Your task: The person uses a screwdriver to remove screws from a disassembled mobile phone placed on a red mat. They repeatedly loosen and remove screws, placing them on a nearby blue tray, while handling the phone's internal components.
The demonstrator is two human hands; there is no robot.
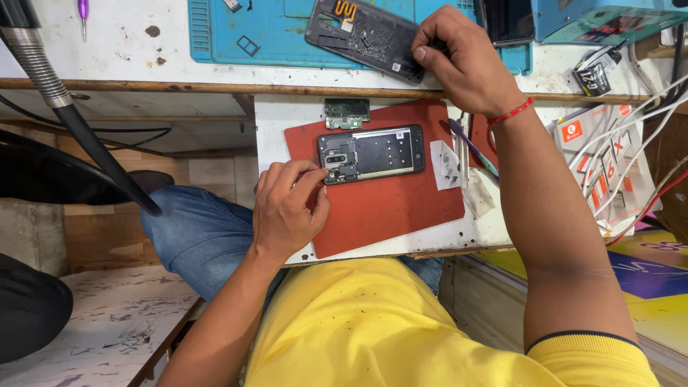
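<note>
Ribbed metal hose (pixel 39 64) at far left, running into a smooth black cable sleeve (pixel 107 161) over blue denim (pixel 197 236). Left hand (pixel 287 211) curled, fingertips (pixel 315 174) pressed together at the camera end of an opened smartphone (pixel 371 153), whether pinching a small part cannot be told. Phone flat on a matte red rubber mat (pixel 387 208), dark frame, pale metal plate inside. Just above, a small green circuit board (pixel 347 113) at the mat's top edge. Farther up, on a teal silicone work mat (pixel 258 36), a black plastic back cover (pixel 365 36), dusty with adhesive residue, gripped at its right end by the right hand (pixel 466 68), thumb on top. Red thread bracelet (pixel 510 115) round that wrist. Tweezers and thin tools (pixel 467 147) beside the red mat, tangled white wires (pixel 631 136) at far right.
</note>
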